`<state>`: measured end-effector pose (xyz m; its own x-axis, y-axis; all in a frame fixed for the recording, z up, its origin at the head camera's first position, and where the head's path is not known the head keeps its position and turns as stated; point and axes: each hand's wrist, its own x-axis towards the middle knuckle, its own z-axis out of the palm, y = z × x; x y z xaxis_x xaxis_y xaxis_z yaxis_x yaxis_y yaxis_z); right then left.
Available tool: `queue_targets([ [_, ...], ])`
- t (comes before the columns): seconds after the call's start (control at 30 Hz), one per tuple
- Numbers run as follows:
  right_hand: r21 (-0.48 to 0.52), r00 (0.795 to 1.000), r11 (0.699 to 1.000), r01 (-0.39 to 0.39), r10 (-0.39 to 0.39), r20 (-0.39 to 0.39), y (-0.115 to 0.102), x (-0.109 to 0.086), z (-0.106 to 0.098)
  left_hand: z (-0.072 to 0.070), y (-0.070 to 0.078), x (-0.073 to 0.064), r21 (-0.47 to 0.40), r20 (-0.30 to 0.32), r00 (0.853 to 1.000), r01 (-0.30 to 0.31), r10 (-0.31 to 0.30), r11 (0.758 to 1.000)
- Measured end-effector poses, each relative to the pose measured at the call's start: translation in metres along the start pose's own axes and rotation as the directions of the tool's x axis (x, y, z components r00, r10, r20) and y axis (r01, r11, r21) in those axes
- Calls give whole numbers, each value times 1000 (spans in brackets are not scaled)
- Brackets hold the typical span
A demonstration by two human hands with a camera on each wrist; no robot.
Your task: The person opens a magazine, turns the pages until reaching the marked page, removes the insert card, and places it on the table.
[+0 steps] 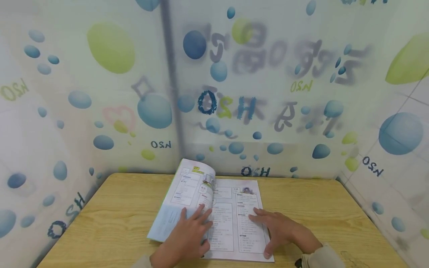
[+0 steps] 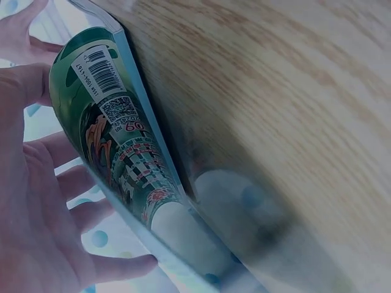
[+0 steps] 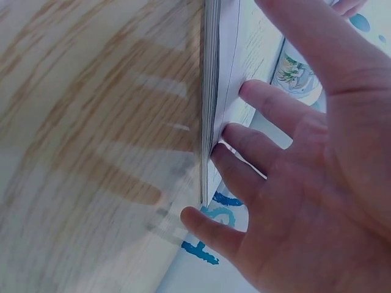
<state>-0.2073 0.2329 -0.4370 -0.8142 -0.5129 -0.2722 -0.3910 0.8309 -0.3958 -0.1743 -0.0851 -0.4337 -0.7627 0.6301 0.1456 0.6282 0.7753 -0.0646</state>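
Note:
A magazine (image 1: 222, 227) with printed text lies spread on the table, its left-hand pages bowed up. My left hand (image 1: 187, 232) rests across those pages close to the fold, fingers spread. In the left wrist view, the green back cover (image 2: 101, 125) shows a barcode and curls off the tabletop. My right hand (image 1: 279, 227) touches the right page, with fingertips on the paper and the thumb by its lower right corner. From the right wrist, the stacked page edges (image 3: 211, 91) stand beside the extended fingers of that hand.
The magazine lies on a wooden table (image 1: 110, 216). Pale screens (image 1: 201, 149) printed with blue and green bubbles and mirrored H2O lettering enclose its back and sides. Long sleeves cover both forearms, and a dark band (image 1: 298, 263) shows at the right wrist.

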Motion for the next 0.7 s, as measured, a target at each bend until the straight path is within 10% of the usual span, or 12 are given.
queue_targets([
  [0.7,70,1000,997,22,-22,-2,4,1,-4,5,-4,-2,-136,79,995,66,-56,988],
])
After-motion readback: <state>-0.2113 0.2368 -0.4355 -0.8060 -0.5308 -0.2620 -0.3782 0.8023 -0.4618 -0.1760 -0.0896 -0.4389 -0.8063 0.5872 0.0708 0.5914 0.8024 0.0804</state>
